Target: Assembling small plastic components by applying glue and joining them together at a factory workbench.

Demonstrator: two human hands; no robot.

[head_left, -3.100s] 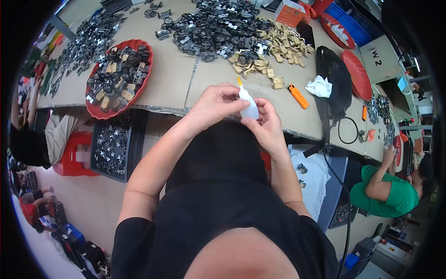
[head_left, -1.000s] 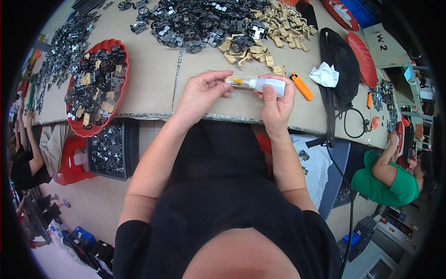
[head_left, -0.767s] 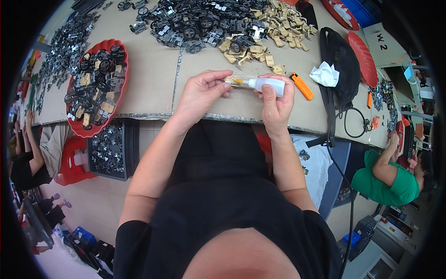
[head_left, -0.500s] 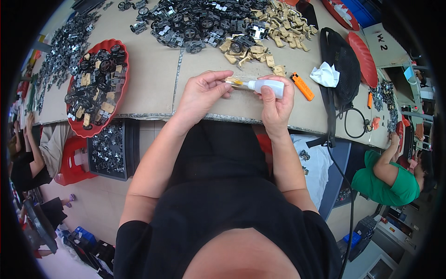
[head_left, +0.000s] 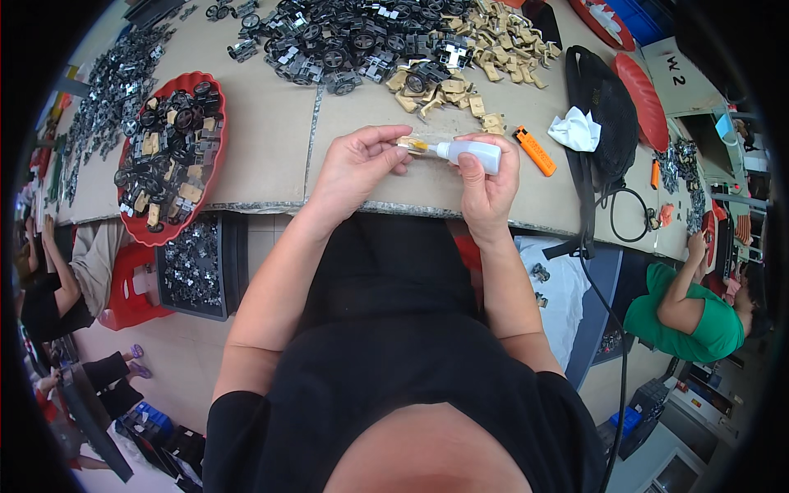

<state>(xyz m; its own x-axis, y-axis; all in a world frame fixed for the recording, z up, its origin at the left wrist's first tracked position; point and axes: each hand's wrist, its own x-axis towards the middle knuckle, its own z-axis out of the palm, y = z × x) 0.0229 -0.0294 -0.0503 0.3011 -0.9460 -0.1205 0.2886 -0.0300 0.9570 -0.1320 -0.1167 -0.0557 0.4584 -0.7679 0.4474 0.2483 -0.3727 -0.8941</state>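
My left hand (head_left: 353, 168) is closed in a pinch on a small tan plastic part (head_left: 410, 145) above the front of the table. Wrapped round a small white squeeze bottle (head_left: 483, 155), my right hand (head_left: 491, 193) keeps it nearly level, its narrow nozzle pointing left. The nozzle tip is at the tan part, where something yellow shows; whether they touch is too small to tell. Beyond my hands lie a heap of similar tan parts (head_left: 509, 49) and a larger heap of black wheeled toy pieces (head_left: 362, 41).
At left, a red scalloped tray (head_left: 152, 239) holds black and tan pieces. An orange utility knife (head_left: 535, 151), a crumpled white tissue (head_left: 576, 131) and a black bag (head_left: 608, 103) lie to the right. A grey bin (head_left: 234, 263) stands below. Co-workers sit at both sides.
My right hand and the bottle have shifted very slightly left toward the tan part. At far left, a person in the background has moved with a dark, flat object.
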